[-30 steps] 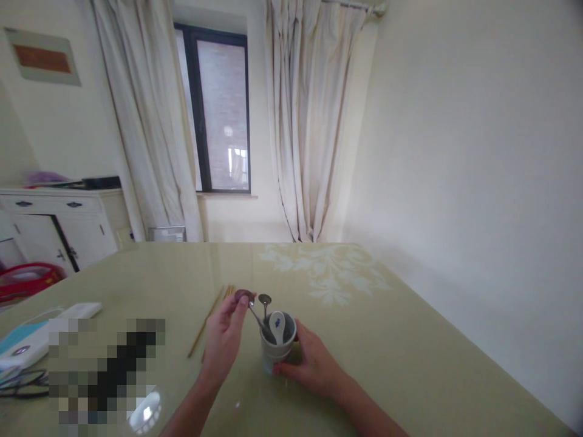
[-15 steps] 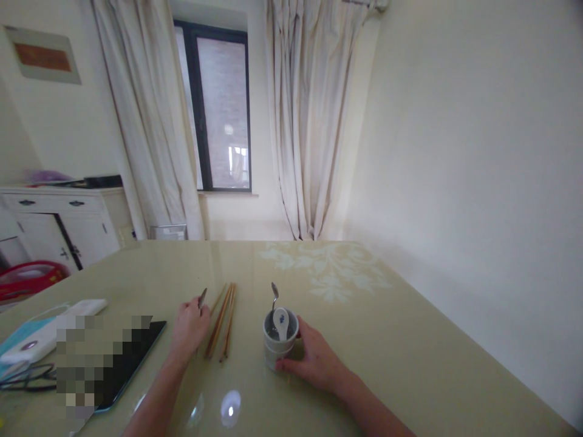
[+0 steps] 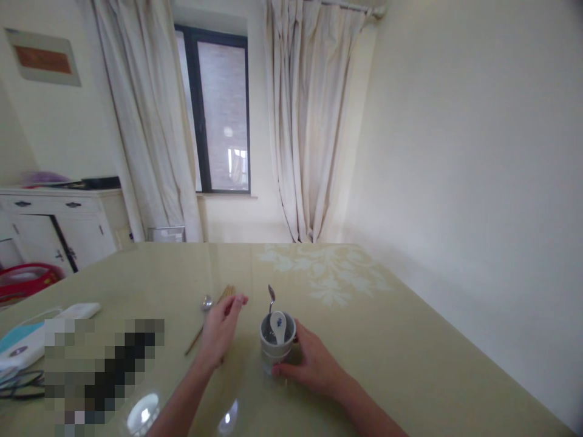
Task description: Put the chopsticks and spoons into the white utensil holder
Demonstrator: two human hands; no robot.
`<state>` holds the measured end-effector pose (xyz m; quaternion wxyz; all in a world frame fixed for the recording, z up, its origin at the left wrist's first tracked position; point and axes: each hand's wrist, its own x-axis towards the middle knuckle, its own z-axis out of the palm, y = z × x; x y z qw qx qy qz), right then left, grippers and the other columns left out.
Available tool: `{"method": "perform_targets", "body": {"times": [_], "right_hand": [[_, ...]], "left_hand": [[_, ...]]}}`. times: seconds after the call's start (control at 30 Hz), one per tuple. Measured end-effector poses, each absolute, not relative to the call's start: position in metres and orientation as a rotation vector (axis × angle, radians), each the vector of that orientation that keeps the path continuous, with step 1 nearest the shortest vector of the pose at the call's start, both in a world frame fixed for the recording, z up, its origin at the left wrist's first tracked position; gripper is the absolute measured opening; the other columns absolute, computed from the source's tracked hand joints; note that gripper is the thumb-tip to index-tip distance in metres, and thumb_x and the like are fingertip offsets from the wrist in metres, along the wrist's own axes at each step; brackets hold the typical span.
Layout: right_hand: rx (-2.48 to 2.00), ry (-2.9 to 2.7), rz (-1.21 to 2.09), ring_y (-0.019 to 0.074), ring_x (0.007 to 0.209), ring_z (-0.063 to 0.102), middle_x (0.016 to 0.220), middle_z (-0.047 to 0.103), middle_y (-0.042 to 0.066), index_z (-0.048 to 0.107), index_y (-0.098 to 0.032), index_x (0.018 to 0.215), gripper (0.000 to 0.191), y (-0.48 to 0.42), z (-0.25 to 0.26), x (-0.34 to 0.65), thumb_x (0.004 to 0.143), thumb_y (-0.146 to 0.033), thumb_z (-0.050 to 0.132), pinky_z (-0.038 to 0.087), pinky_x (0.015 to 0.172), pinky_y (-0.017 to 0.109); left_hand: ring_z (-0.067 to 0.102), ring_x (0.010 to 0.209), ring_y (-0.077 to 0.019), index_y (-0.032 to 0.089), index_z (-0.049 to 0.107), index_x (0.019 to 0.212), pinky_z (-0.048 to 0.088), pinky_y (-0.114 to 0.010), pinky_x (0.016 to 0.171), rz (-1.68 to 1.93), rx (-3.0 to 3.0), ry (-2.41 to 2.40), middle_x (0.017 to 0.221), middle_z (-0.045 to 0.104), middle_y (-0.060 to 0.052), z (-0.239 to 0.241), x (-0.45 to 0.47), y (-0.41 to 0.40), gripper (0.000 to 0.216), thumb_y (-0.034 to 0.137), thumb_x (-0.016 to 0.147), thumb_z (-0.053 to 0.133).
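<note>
My right hand (image 3: 312, 361) is wrapped round the right side of a pale ceramic cup (image 3: 274, 352), thumb low in front. The cup stands upright on the table. In it are a white ceramic spoon (image 3: 278, 326) with a blue mark and a metal spoon (image 3: 272, 294) whose curved end rises above the rim. My left hand (image 3: 221, 331) is left of the cup and over several wooden chopsticks (image 3: 230, 290), covering most of them. Its fingers are bent, the tips close together, with nothing seen in them. Beside its wrist lies another metal spoon (image 3: 207, 302).
At the left lie a white device (image 3: 75, 312), a light-blue item (image 3: 20, 335) and dark-framed glasses (image 3: 25, 385), next to a blurred-out patch. The glossy table (image 3: 410, 364) runs back toward curtains and a window. A wall (image 3: 478, 182) borders its right side.
My left hand has let go of the metal spoon, which now lies on the table, and has moved right over the chopsticks. My right hand stays on the cup.
</note>
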<state>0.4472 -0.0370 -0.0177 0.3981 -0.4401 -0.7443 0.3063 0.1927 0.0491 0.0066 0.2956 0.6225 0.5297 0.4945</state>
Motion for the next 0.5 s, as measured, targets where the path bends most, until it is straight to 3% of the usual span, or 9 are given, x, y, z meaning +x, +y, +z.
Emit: {"method": "perform_targets", "body": {"times": [0.1, 0.23, 0.4, 0.5], "right_hand": [[-1.066, -1.884, 0.782, 0.0365, 0.134, 0.064, 0.147, 0.069, 0.013, 0.059, -0.026, 0.149, 0.083, -0.037, -0.019, 0.447, 0.077, -0.045, 0.096, 0.047, 0.117, 0.052], [-1.082, -1.874, 0.803, 0.0364, 0.136, 0.063, 0.15, 0.067, 0.012, 0.056, -0.027, 0.153, 0.089, -0.036, -0.019, 0.447, 0.075, -0.038, 0.097, 0.046, 0.118, 0.052], [-1.103, -1.887, 0.787, 0.0365, 0.131, 0.066, 0.144, 0.07, 0.014, 0.06, -0.024, 0.147, 0.081, -0.035, -0.019, 0.448, 0.077, -0.043, 0.095, 0.048, 0.114, 0.053], [-1.106, -1.883, 0.804, 0.0365, 0.132, 0.065, 0.145, 0.07, 0.014, 0.059, -0.024, 0.147, 0.082, -0.036, -0.017, 0.449, 0.077, -0.046, 0.096, 0.048, 0.115, 0.053]], "left_hand": [[0.077, 0.11, -0.0319, 0.02, 0.085, 0.102, 0.059, -0.045, 0.101, 1.19, 1.483, 1.105, 0.113, 0.084, -0.014, 0.019, 0.224, 0.032, 0.059, 0.073, 0.086, 0.064], [0.078, 0.104, -0.0312, 0.021, 0.086, 0.1, 0.062, -0.043, 0.095, 1.109, 1.361, 0.95, 0.108, 0.085, -0.012, 0.023, 0.247, 0.018, 0.049, 0.062, 0.073, 0.085], [0.076, 0.104, -0.0231, 0.022, 0.083, 0.092, 0.061, -0.036, 0.097, 1.512, 0.956, 0.795, 0.107, 0.084, -0.007, 0.031, 0.233, 0.024, 0.04, 0.053, 0.068, 0.094], [0.072, 0.085, -0.0141, 0.025, 0.079, 0.099, 0.062, -0.028, 0.086, 1.723, 0.716, 0.655, 0.09, 0.078, 0.0, 0.034, 0.196, 0.039, 0.039, 0.048, 0.071, 0.095]]}}
